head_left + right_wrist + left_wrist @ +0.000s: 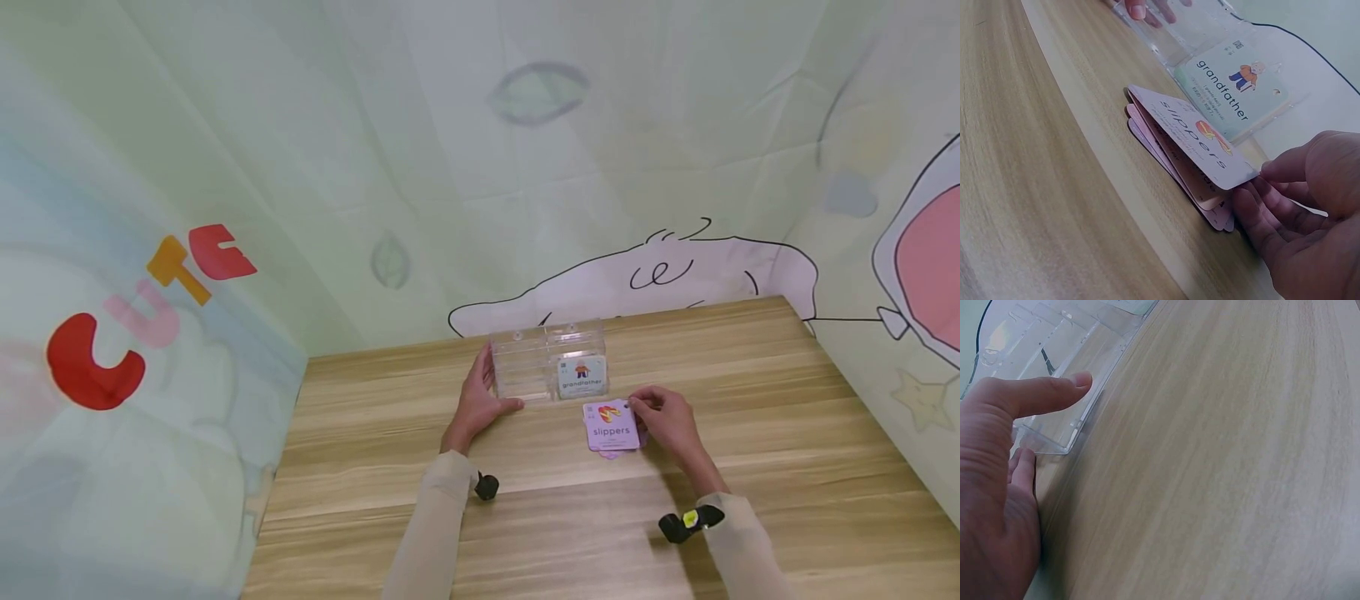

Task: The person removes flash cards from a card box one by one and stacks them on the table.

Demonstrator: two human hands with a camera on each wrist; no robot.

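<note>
My left hand [480, 398] rests against the left side of a clear plastic card rack [521, 371], fingers along the side and thumb stretched across its lower front. In the left wrist view the thumb [1054, 394] looks straight. My right hand [669, 421] pinches the right corner of a "slippers" card [611, 429] between thumb and fingertips. That card tilts up from a small pile of pinkish cards [1200, 194] under it. In the right wrist view a "grandfather" card [1238, 87] stands in the lower right compartment of the rack.
The wooden table [360, 483] runs to a printed cloth backdrop [420, 167] close behind the rack. Black cameras are strapped at the left wrist [487, 486] and right wrist [690, 521].
</note>
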